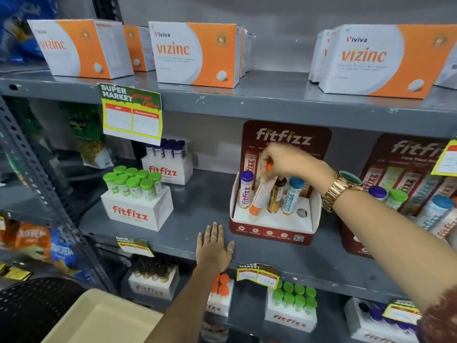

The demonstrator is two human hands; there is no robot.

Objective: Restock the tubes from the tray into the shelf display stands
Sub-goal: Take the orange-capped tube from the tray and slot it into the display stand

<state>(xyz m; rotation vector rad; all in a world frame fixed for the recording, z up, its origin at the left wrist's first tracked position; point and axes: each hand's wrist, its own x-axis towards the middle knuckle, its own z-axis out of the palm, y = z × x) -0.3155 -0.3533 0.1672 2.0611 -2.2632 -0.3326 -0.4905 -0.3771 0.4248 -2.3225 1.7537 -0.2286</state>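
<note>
The right hand (284, 162) pinches an orange tube (261, 194), tilted in the red stand (272, 233) beside three tubes. The left hand (214, 248) lies flat, open, holding nothing, on the shelf's (173, 233) front edge.

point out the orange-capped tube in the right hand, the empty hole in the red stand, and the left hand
orange-capped tube (261, 194): head view, on its white label, mid-body
empty hole (301, 213): head view, on the dark opening at the stand's right end
left hand (214, 251): head view, on the back of the hand

Right hand (282, 160) gripping tilted orange-capped tube (261, 194) in maroon display stand (272, 235), beside purple-capped tube (245, 189), left hand (214, 248) flat on grey shelf (309, 263), beige tray (99, 320) below
</note>
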